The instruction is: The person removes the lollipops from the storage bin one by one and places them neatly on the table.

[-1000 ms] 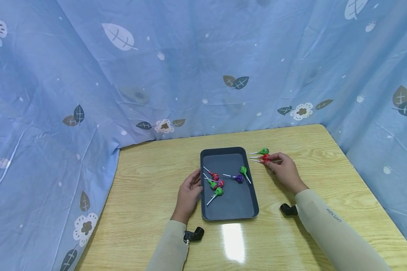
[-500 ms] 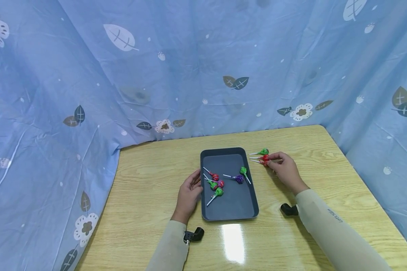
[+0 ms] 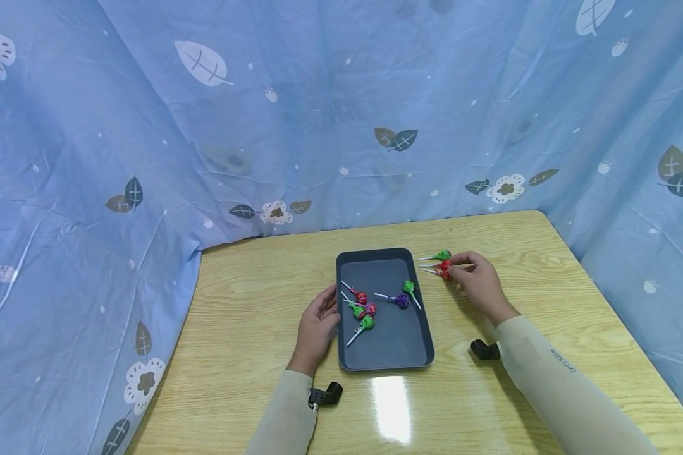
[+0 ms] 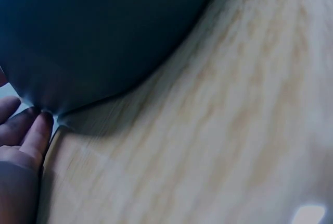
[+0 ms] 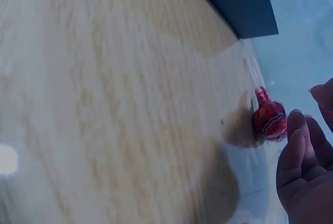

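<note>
Red lollipops (image 3: 444, 265), 2 of them, lie side by side on the bench (image 3: 250, 303), just R of the tray, white sticks pointing L toward it. A green lollipop (image 3: 444, 254) lies right next to them on the far side, stick also toward the tray.

R hand (image 3: 480, 284) is at the red heads: thumb apart from the fingertips, fingers loosely bent, nothing pinched btwn them. Wrist view shows the fingertips right by a red head; can't tell if they touch it.

The dark gray tray (image 3: 384, 351) sits flat on the bench, approx. btwn the 2 hands, w/ 6 lollipops in it. Along its L side: a red one, a pinkish-purple one and a green one bunched close, plus another green one nearer the person. Toward the R side: a purple lollipop (image 3: 401, 301) and, next to it, a green one by the wall.

L hand (image 3: 315, 325) is at the tray's L side, fingers relaxed, tips against the outer wall.

Both arms have pale sleeves (image 3: 287, 411), w/ a black device (image 3: 332, 393) at each wrist. Behind the bench: blue curtain (image 3: 319, 76) w/ leaf & flower print.
</note>
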Available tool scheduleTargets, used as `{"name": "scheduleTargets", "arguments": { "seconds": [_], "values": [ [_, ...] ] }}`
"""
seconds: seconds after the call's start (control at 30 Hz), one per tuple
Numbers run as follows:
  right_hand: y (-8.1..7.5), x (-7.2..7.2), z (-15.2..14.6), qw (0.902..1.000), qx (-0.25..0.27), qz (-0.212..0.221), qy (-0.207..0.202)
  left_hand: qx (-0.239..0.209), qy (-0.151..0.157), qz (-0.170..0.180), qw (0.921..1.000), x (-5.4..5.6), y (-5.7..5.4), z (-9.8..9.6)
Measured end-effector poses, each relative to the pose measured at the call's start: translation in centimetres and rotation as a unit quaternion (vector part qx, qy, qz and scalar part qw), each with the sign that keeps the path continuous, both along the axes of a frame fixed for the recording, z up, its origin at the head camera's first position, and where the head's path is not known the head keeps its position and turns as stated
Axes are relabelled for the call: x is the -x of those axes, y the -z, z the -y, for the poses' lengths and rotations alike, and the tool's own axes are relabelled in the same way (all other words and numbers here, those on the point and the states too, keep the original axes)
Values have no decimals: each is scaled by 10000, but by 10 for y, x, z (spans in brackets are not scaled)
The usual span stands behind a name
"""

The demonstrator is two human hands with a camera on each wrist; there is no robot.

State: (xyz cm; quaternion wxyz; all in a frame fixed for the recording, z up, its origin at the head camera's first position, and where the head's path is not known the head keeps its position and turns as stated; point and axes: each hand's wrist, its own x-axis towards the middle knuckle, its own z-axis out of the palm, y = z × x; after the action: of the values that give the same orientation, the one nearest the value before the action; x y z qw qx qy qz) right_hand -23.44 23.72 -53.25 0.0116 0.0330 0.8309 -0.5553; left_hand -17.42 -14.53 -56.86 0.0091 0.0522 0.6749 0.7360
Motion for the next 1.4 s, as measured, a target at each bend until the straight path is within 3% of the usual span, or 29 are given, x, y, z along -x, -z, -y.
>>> {"name": "scheduleTargets", "arguments": {
  "seconds": [0.4, 0.7, 1.4],
  "values": [
    [-8, 0, 16, 9974, 654, -252, -147, 4, 24, -4, 10000, 0, -1, 0],
    [-13, -2, 28, 9976, 221, -496, -420, 25, 36, -46, 10000, 0, 0, 0],
    [-28, -8, 64, 9937, 335, -500, -942, 118, -25, -29, 9999, 1, 0, 0]
  ]
}}
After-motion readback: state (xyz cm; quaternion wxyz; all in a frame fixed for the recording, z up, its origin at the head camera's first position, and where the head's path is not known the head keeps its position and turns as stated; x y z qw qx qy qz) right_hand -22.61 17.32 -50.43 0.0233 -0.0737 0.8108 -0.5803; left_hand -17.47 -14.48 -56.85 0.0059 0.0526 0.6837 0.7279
